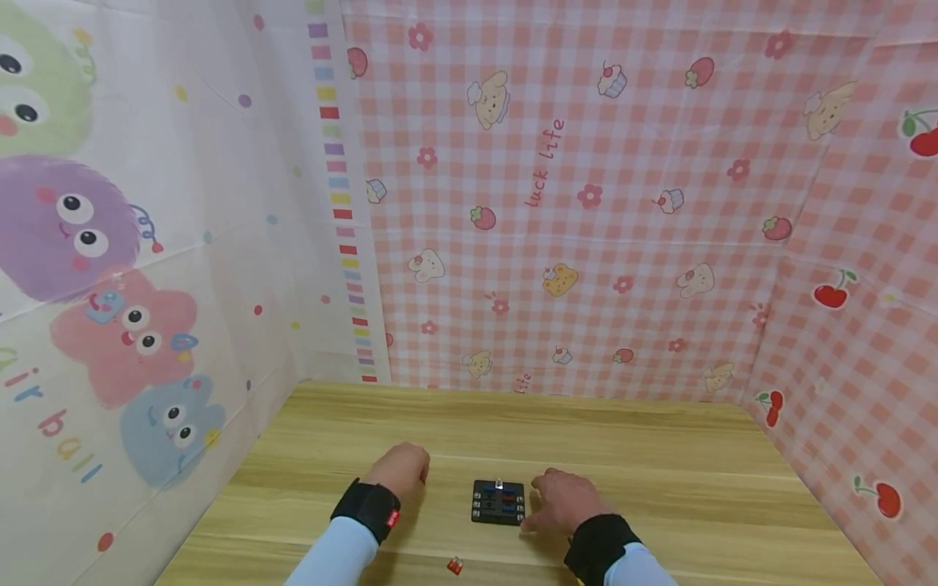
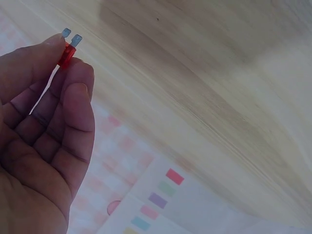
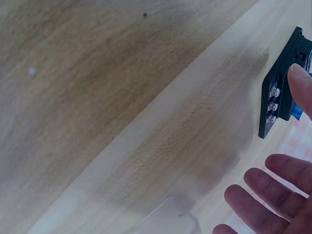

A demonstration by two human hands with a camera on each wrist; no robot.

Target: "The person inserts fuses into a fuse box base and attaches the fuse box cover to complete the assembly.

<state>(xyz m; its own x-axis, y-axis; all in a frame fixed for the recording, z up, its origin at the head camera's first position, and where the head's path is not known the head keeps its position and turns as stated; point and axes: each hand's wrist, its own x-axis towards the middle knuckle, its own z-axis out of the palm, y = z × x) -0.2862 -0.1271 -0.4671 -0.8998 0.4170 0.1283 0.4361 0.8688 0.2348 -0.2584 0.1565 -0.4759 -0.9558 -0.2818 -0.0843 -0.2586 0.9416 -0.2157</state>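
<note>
My left hand [image 1: 401,470] is raised over the table, left of the fuse block. In the left wrist view its thumb and fingers pinch a red blade fuse [image 2: 67,56] by its plastic body, the two metal prongs pointing up. The black fuse block [image 1: 489,506] lies flat on the table, with screw terminals [image 3: 273,106] along its sides and blue and red fuses seated in it. Beside its right edge is my right hand [image 1: 567,500], fingers spread and holding nothing; the thumb [image 3: 301,85] overlaps the block in the right wrist view.
A second red blade fuse [image 1: 455,566] lies on the wooden table [image 1: 659,456] near the front. A translucent plastic piece with a rounded corner [image 3: 168,219] shows low in the right wrist view. Printed cloth walls [image 1: 572,244] enclose the table's back and sides.
</note>
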